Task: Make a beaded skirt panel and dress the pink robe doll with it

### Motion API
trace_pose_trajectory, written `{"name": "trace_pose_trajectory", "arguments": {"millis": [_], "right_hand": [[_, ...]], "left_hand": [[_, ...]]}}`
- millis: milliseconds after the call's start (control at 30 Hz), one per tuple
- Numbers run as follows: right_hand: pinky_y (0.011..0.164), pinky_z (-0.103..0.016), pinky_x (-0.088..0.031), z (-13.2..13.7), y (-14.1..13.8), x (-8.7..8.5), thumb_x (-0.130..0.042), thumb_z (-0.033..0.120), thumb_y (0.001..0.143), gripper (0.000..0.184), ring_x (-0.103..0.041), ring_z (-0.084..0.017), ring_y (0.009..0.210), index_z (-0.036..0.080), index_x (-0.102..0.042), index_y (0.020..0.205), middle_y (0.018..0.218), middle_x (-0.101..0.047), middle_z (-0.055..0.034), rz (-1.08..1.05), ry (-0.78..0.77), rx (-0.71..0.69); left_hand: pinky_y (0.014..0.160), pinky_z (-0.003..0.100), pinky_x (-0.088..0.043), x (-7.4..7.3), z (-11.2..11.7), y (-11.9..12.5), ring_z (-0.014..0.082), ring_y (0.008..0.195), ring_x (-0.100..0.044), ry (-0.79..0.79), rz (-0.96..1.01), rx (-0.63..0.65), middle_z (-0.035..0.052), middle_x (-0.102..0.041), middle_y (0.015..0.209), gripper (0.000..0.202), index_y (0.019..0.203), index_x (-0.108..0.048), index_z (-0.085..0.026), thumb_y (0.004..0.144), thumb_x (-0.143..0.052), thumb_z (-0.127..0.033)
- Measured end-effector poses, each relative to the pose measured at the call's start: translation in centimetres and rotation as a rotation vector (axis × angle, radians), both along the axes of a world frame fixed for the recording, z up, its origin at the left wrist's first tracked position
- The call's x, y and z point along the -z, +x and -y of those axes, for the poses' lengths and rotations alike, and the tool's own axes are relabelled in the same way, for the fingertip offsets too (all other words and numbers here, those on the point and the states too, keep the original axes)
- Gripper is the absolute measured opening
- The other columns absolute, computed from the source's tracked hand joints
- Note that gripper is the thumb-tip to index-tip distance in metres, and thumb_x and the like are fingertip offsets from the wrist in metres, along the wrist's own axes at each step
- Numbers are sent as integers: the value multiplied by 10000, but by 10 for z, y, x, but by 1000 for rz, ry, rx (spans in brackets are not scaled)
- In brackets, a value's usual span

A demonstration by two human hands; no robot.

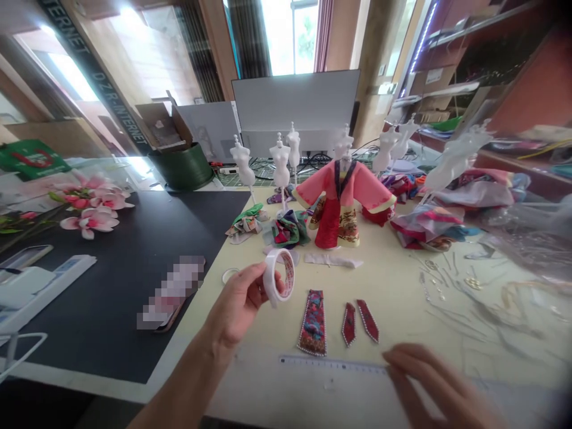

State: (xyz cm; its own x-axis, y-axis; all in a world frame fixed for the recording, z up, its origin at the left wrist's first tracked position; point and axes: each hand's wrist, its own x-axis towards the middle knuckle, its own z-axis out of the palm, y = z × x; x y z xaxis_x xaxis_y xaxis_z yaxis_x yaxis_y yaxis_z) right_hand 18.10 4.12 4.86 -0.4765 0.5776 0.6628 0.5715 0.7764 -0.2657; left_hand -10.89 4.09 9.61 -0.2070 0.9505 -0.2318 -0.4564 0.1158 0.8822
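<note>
My left hand [241,298] holds a roll of white tape [270,277] upright by its side, thumb outside and fingers curled into the ring. Over the right end of a clear ruler [333,363] is my right hand [431,381], blurred, with thumb and fingertips drawn together. Whatever they may pinch does not show. Between the hands lie a wide patterned cloth strip [313,322] with a beaded edge and two narrow dark red pieces, one on the left [349,325] and one on the right [367,320], each with pointed ends.
Behind stand several white mannequins [280,164] and a pink doll robe [330,196]. Folded doll clothes [288,227] lie around them. Thin wires and gold trinkets [473,283] are scattered at right. A phone [172,295], power strip [53,289] and flowers [93,217] are at left.
</note>
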Motion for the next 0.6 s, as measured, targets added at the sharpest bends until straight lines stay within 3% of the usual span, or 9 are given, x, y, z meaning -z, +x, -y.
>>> {"name": "trace_pose_trajectory", "arguments": {"millis": [167,300,400,500,600], "right_hand": [[687,-302,-552,10,-66,-6,-526,159,856,177,-644,-182,809,194,-594,1016,949,-644,-84,-196,-236,-97],[719,-297,-547,9,-80,-6,-489,155,873,202,-634,-163,814,208,-599,1034,994,-628,-72,-307,-423,-142],[644,-268,-547,7,-81,-4,-504,163,864,249,-610,-120,697,212,-571,1099,1052,-599,-71,-386,-526,-145],[615,-268,-543,9,-82,-1,-530,147,838,295,-608,-127,721,209,-548,1127,1087,-583,-85,-421,-515,-155],[742,-318,-546,13,-78,0,-503,74,822,270,-618,-178,906,206,-563,1049,1053,-609,-86,-420,-348,-147]], "left_hand": [[756,293,-531,1,17,44,147,739,-647,6,254,-27,53,-695,798,186,857,-678,-112,863,-573,-266],[876,317,-518,-6,25,57,145,863,-650,9,414,-54,46,-689,888,194,953,-652,-146,913,-498,-258],[881,294,-526,-12,28,61,130,866,-661,0,551,-24,36,-687,877,217,936,-645,-156,933,-441,-229],[842,243,-539,-13,33,68,109,829,-669,-40,635,-23,30,-685,850,227,901,-648,-157,924,-427,-205],[853,227,-529,-6,44,74,107,864,-666,-82,624,-24,43,-689,904,205,914,-650,-161,895,-449,-196]]}}
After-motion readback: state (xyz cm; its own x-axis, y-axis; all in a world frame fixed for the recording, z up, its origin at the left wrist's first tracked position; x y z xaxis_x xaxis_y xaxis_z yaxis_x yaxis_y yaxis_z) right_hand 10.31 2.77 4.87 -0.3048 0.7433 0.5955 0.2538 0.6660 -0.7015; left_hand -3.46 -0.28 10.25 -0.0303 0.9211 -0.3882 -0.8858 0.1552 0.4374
